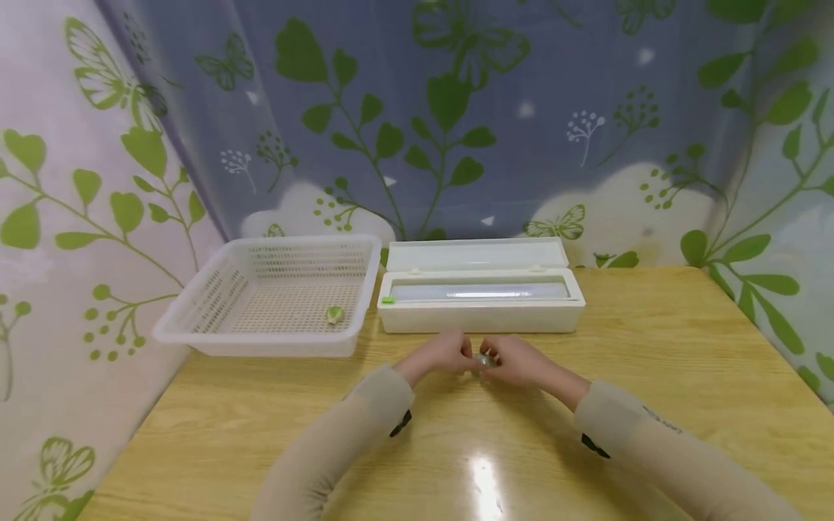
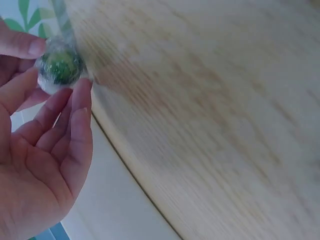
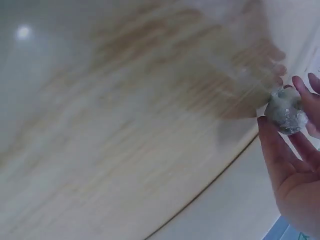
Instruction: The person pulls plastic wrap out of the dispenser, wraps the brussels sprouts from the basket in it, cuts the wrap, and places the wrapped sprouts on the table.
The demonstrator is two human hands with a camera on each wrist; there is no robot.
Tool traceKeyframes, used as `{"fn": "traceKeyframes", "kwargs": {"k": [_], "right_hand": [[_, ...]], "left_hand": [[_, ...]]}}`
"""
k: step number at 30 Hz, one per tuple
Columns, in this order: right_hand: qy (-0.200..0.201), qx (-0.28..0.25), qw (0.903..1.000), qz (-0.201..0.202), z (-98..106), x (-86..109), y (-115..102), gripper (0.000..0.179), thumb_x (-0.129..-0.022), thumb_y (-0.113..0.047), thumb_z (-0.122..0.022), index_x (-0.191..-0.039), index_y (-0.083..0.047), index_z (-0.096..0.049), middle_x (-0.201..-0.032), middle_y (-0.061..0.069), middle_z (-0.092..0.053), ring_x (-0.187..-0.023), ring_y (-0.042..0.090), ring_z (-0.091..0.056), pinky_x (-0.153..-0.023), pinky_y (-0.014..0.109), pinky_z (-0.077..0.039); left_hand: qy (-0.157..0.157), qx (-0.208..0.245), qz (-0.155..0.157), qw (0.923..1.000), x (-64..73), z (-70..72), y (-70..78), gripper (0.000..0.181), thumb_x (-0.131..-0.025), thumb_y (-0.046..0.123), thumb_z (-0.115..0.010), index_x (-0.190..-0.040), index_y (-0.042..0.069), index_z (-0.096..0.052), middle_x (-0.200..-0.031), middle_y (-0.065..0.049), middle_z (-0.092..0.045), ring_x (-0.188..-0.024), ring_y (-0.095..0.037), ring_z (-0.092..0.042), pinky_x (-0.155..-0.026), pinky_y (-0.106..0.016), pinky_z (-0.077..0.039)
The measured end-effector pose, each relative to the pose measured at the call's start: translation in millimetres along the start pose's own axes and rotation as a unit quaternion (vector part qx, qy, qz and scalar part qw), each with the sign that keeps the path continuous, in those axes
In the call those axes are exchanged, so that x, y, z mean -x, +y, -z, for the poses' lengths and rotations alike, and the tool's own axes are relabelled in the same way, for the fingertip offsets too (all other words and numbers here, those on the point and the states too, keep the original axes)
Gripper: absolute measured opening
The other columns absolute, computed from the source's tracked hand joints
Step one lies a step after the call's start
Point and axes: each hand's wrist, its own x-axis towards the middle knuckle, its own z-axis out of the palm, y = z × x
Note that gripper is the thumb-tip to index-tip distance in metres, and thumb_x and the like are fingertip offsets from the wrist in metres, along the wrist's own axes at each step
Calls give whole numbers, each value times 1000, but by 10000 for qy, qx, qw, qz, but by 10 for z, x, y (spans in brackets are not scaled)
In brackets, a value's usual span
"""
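Between the fingertips of both hands is a small round green vegetable (image 2: 61, 66) wrapped in crinkled clear cling film; its exact kind is hard to tell through the wrap. My left hand (image 1: 449, 352) pinches it from the left. From the other side my right hand (image 1: 519, 362) grips it with thumb and fingers. Both hands are low over the wooden table (image 1: 274, 434), just in front of a white cling film dispenser (image 1: 482, 318). The dispenser's lid (image 1: 478, 255) stands raised at the back, and film shows inside.
A white plastic basket (image 1: 267, 338) with slotted walls stands left of the dispenser. Inside it, near the right wall, lies one small green-and-white vegetable piece (image 1: 335, 314). A green slider (image 1: 388, 299) sits at the dispenser's left end. A patterned curtain (image 1: 417, 145) hangs behind the table.
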Motion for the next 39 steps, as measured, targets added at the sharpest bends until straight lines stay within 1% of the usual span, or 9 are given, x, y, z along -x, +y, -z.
{"fn": "traceKeyframes", "kwargs": {"k": [3, 7, 10, 15, 19, 27, 33, 36, 39], "right_hand": [[-3, 18, 9998, -189, -9, -2, 1, 29, -62, -19, -66, -85, -9, -52, -78, 1, -53, -71, 13, -49, -57, 24, -39], [-10, 147, 9984, -555, -9, -1, 0, 43, -59, -24, -68, -94, -5, -50, -74, 2, -53, -66, 12, -48, -55, 26, -39], [-118, 163, 9971, -738, -6, -4, 15, 42, -58, -24, -69, -90, -3, -52, -69, 1, -53, -60, 10, -48, -51, 24, -39], [-243, -8, 9986, -465, -5, -48, 56, 17, -61, -14, -65, -70, -5, -54, -55, -3, -47, -48, 6, -39, -44, 20, -33], [-209, -135, 9992, -306, 9, -86, 67, 10, -61, -7, -61, -61, -4, -51, -47, -2, -37, -42, 8, -29, -40, 20, -25], [-243, -133, 9987, -417, -31, -93, 97, 16, -57, -8, -64, -64, -3, -51, -53, -2, -43, -47, 10, -36, -43, 21, -32], [-414, -126, 9984, -364, -41, -84, 129, 15, -60, -9, -63, -65, -4, -50, -54, -2, -42, -48, 10, -34, -43, 21, -30], [-543, -14, 9978, -388, -19, -85, 102, 19, -61, -13, -64, -72, -3, -52, -60, -1, -47, -50, 10, -38, -45, 23, -32], [-505, 254, 9973, -460, -13, -79, 61, 33, -60, -21, -66, -85, -4, -53, -70, -1, -52, -58, 9, -43, -50, 24, -35]], "left_hand": [[-111, 134, 49, 9998, -13, -1, -18, 31, -73, 34, -52, -64, 5, -57, -56, -5, -55, -42, -9, -40, -38, -21, -33], [56, 335, 102, 9994, -44, 0, -40, 22, -71, 27, -57, -78, 6, -55, -69, -2, -55, -57, -8, -48, -47, -20, -39], [194, 325, 82, 9993, -65, 6, -37, 21, -71, 23, -58, -84, 7, -55, -74, 2, -53, -64, -8, -49, -52, -19, -40], [329, 240, 76, 9991, -91, 19, -22, 14, -72, 20, -58, -77, 7, -60, -66, 4, -53, -59, -8, -47, -50, -18, -39], [463, 249, 97, 9986, -110, 33, -10, 14, -71, 20, -58, -75, 7, -60, -63, 4, -53, -57, -8, -47, -49, -17, -38], [445, 258, 176, 9985, -103, -21, 30, 12, -70, 19, -59, -68, 7, -60, -60, 3, -52, -54, -8, -45, -46, -17, -37], [433, 336, 170, 9984, -115, -60, 19, 12, -70, 20, -59, -69, 7, -60, -59, 4, -52, -53, -7, -45, -46, -17, -37], [452, 480, 201, 9976, -114, -62, 3, 13, -69, 20, -60, -69, 7, -60, -60, 4, -53, -54, -8, -46, -46, -18, -38], [470, 571, 230, 9970, -110, -68, 2, 14, -68, 21, -60, -69, 7, -60, -60, 3, -53, -54, -8, -46, -47, -18, -39]]}}
